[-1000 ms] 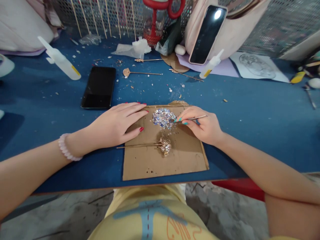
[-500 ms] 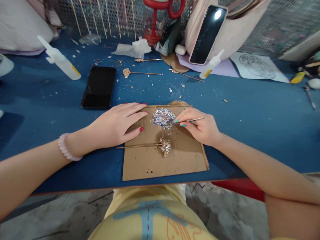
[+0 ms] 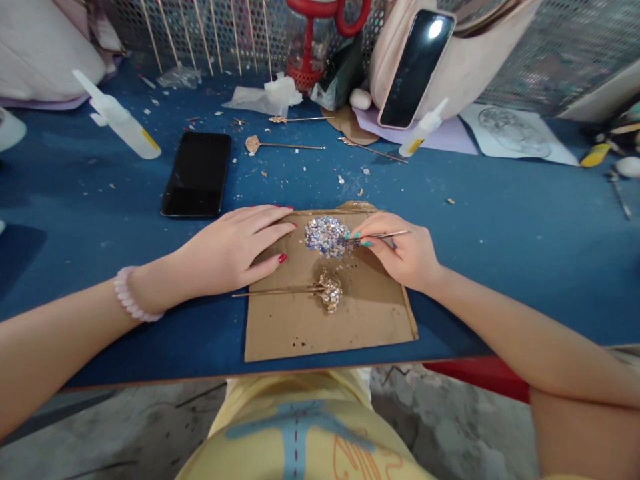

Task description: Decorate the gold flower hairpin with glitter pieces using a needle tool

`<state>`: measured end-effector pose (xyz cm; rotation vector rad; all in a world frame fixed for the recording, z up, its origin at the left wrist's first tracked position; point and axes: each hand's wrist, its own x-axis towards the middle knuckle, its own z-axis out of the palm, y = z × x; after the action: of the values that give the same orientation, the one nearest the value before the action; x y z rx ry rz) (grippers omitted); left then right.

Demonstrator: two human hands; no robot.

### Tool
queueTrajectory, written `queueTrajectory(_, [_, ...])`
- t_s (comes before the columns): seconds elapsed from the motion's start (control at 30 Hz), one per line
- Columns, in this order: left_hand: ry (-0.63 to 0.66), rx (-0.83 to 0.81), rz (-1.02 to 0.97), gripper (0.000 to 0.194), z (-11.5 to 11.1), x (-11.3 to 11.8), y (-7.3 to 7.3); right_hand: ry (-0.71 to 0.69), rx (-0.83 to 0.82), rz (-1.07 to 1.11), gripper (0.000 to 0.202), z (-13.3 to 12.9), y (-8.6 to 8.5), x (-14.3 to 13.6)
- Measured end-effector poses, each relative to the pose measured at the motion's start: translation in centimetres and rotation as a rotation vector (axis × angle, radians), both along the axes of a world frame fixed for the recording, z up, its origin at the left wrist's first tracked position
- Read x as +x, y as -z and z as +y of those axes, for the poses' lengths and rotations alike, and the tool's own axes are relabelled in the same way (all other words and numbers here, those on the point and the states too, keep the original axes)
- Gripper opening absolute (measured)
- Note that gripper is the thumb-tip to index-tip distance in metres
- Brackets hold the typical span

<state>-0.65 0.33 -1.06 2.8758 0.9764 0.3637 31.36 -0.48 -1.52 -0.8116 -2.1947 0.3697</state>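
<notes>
My left hand (image 3: pixel 235 250) lies flat, fingers spread, on the left part of a brown cardboard sheet (image 3: pixel 350 320). My right hand (image 3: pixel 403 253) pinches thin metal tweezers (image 3: pixel 383 236) whose tips reach into a pile of shiny sequins (image 3: pixel 326 235) at the top of the cardboard. Below the pile lies a gold hairpin (image 3: pixel 285 291) with a sequin-covered head (image 3: pixel 331 293), its stem just under my left thumb.
On the blue table: a black phone (image 3: pixel 197 175), two white glue bottles (image 3: pixel 119 123) (image 3: pixel 423 129), bare gold hairpins (image 3: pixel 280 145), crumpled tissue (image 3: pixel 267 99). A second phone (image 3: pixel 415 67) leans on a pink bag at the back. The table's front edge runs just below the cardboard.
The tweezers in my right hand have shifted slightly within the sequin pile. My left hand has stayed put.
</notes>
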Motion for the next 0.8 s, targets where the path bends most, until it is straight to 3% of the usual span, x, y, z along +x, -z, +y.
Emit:
queueTrajectory(0.23, [-0.001,-0.021,-0.012,0.055,0.05,0.01,-0.01,0.017,-0.055,0.009,0.024,0.1,0.15,0.05])
queueTrajectory(0.6, [0.004,-0.011,-0.009,0.056,0.09,-0.04,0.03,-0.071,-0.038,0.012,0.017,-0.09,0.11,-0.1])
queueTrajectory(0.8, [0.012,-0.005,-0.003,0.056,0.07,-0.1,0.01,-0.039,0.0,0.013,0.017,-0.11,0.03,-0.08])
